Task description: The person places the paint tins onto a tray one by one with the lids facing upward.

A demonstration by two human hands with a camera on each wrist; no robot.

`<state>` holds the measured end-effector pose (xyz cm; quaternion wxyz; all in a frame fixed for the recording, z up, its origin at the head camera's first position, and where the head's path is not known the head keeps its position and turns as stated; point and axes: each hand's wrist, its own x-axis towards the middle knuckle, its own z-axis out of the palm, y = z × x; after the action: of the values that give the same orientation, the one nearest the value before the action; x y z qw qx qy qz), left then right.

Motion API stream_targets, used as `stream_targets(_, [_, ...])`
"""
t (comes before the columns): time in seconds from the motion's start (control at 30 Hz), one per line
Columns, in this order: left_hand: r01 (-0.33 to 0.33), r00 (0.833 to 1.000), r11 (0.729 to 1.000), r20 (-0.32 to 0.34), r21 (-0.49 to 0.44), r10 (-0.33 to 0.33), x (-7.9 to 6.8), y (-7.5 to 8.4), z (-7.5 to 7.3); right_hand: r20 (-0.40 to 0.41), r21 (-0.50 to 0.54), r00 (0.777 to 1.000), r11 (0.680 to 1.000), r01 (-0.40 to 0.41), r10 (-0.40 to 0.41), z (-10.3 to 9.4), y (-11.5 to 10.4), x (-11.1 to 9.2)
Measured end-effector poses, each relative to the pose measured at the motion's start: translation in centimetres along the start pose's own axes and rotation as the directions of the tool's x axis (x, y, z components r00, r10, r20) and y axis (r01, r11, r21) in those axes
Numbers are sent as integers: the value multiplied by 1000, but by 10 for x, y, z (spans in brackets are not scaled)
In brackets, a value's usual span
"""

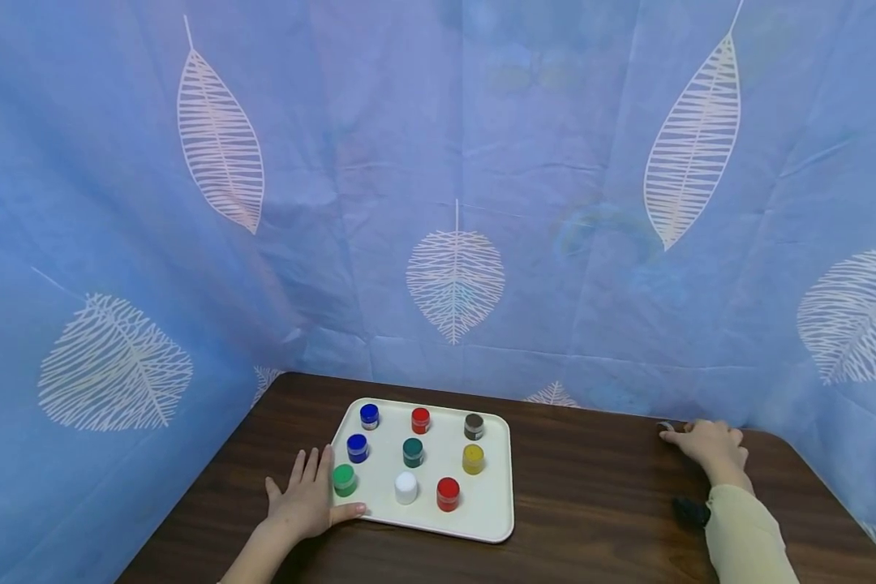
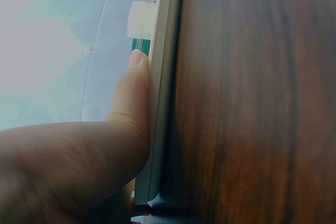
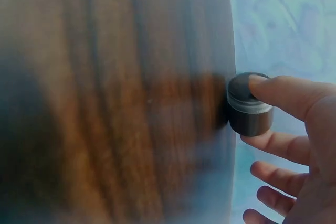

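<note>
In the head view, my left hand (image 1: 299,504) rests at the near left corner of a white tray (image 1: 474,519). Its fingers are straight and spread along the tray's side, and the thumb lies over the front rim. Small lidded paint jars stand upright on the tray in rows, among them a green jar (image 1: 345,480), a white jar (image 1: 405,487) and a red jar (image 1: 448,494). Far to the right, my right hand (image 1: 708,448) pinches a black-lidded paint jar (image 3: 251,121) between thumb and index finger; the other fingers are loosely bent. Most of that jar is hidden in the head view.
A brown wooden table (image 1: 584,503) lies under everything. Behind it hangs a blue cloth (image 1: 540,308) with white leaf prints, close to the table's back edge. A small black object (image 1: 691,512) sits beside the right wrist.
</note>
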<state>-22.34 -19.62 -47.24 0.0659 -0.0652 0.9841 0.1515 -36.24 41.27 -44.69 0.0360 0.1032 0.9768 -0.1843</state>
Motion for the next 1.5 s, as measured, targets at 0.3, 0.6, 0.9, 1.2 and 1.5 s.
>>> stream_targets(0.3, [-4, 1000, 1000, -8, 12, 4, 2, -1, 0, -4, -46, 999, 998, 39, -39, 5, -3, -6])
stream_targets(0.6, [2, 1000, 1000, 12, 1, -2, 2, 2, 2, 0, -13, 985, 985, 173, -173, 6, 0, -14])
stream_targets(0.9, [0, 1000, 1000, 5, 5, 0, 3, 2, 1, -41, -50, 974, 975, 219, -221, 10, -5, -20])
stream_targets(1.2, [-8, 1000, 1000, 1, 1, 8, 3, 2, 2, -77, -98, 955, 955, 280, -288, 18, -23, -31])
stream_targets(1.5, [-11, 1000, 1000, -3, 7, 11, 2, 1, 3, -150, -119, 925, 935, 335, -350, 32, -47, -43])
